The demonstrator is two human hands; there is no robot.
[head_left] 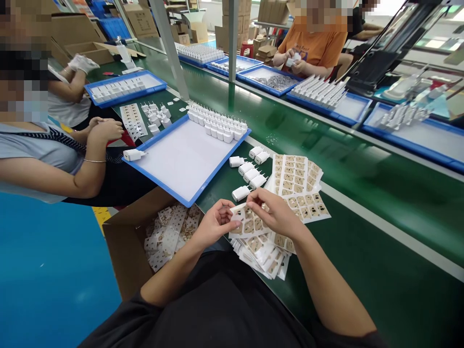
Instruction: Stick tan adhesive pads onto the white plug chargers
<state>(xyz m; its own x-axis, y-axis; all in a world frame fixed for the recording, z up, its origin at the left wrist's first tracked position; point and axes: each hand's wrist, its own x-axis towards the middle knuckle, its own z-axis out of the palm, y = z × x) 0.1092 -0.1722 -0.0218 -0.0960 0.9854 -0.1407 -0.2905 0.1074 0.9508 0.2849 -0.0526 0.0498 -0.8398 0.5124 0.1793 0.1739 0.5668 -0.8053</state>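
One sheet of tan labels (249, 226) is gripped by the left hand (214, 223) and right hand (274, 211), near several white plug adapters (248, 171).

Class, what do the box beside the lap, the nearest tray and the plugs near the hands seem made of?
Box: matte cardboard, by its dull brown walls.
Tray: probably smooth plastic, its blue rim evenly coloured.
Plugs: likely smooth white plastic bodies, softly highlighted; pin material unclear.
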